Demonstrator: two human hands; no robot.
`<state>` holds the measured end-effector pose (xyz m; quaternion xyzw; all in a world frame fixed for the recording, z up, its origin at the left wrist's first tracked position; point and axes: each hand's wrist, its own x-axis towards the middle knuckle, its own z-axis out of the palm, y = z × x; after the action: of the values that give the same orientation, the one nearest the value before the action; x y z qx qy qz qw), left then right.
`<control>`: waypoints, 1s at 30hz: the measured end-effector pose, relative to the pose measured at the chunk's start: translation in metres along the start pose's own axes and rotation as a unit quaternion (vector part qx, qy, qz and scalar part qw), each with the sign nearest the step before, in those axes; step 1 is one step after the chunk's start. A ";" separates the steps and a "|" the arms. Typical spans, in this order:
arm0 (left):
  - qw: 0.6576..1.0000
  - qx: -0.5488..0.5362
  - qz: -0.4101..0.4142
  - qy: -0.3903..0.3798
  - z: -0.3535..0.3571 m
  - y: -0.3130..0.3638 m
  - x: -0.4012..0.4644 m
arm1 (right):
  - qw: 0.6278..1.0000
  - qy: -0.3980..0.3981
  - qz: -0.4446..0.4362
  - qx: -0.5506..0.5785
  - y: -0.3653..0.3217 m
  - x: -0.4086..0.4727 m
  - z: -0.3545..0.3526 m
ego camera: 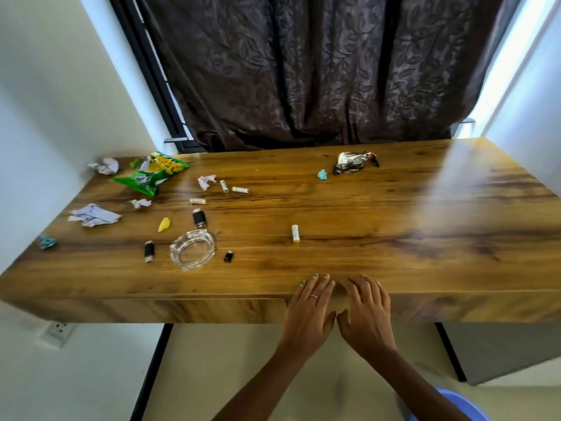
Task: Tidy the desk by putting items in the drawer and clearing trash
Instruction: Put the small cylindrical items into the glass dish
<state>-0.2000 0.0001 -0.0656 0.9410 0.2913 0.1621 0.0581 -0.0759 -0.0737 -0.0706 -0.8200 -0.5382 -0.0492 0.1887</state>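
At the desk's front edge, two hands rest side by side over a closed drawer.

On the wooden desk (349,208), the left hand (309,308) and right hand (365,311) lie flat, fingers straight and holding nothing, fingertips on the top edge above the drawer front (197,309). Litter is scattered mostly to the left: a green and yellow snack bag (151,173) whose print is too blurred to read, crumpled paper balls (104,166), torn paper (94,215), a teal wrapper (46,241) at the left edge. Near the middle sit a clear glass ashtray (192,250), small black adapters (199,218), a yellow scrap (164,224) and several white batteries (295,233); their labels are unreadable. Farther back lie a silver and brown wrapper (352,162) and a small teal scrap (322,174). A dark leaf-patterned curtain (303,71) hangs behind.
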 end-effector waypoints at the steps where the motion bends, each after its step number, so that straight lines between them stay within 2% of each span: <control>1: 1.000 -0.015 -0.011 0.002 -0.004 -0.008 -0.005 | 1.000 0.000 -0.009 0.017 -0.009 0.001 0.001; 6: 0.996 -0.036 -0.040 0.069 -0.031 -0.061 -0.033 | 0.995 0.016 -0.046 0.083 -0.073 0.016 0.008; 9: 0.988 -0.054 -0.085 0.116 -0.044 -0.098 -0.047 | 0.991 0.033 -0.058 0.120 -0.114 0.034 0.016; 14: 0.979 -0.071 -0.132 0.136 -0.065 -0.171 -0.049 | 0.988 0.039 -0.046 0.140 -0.172 0.072 0.035; 17: 0.973 -0.095 -0.149 0.149 -0.078 -0.214 -0.042 | 0.991 0.049 -0.003 0.123 -0.192 0.099 0.043; 23: 0.976 -0.118 -0.129 0.128 -0.093 -0.275 -0.030 | 0.974 0.062 0.197 0.089 -0.171 0.149 0.045; 27: 0.981 -0.130 -0.101 0.097 -0.095 -0.292 -0.019 | 0.965 0.052 0.246 0.074 -0.158 0.155 0.049; 30: 0.981 -0.156 -0.087 0.071 -0.096 -0.296 -0.012 | 0.967 0.063 0.234 0.078 -0.156 0.150 0.054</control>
<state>-0.3989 0.2386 -0.0384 0.8774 0.3467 0.2666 0.1971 -0.1611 0.1297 -0.0382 -0.9010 -0.3205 -0.0129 0.2922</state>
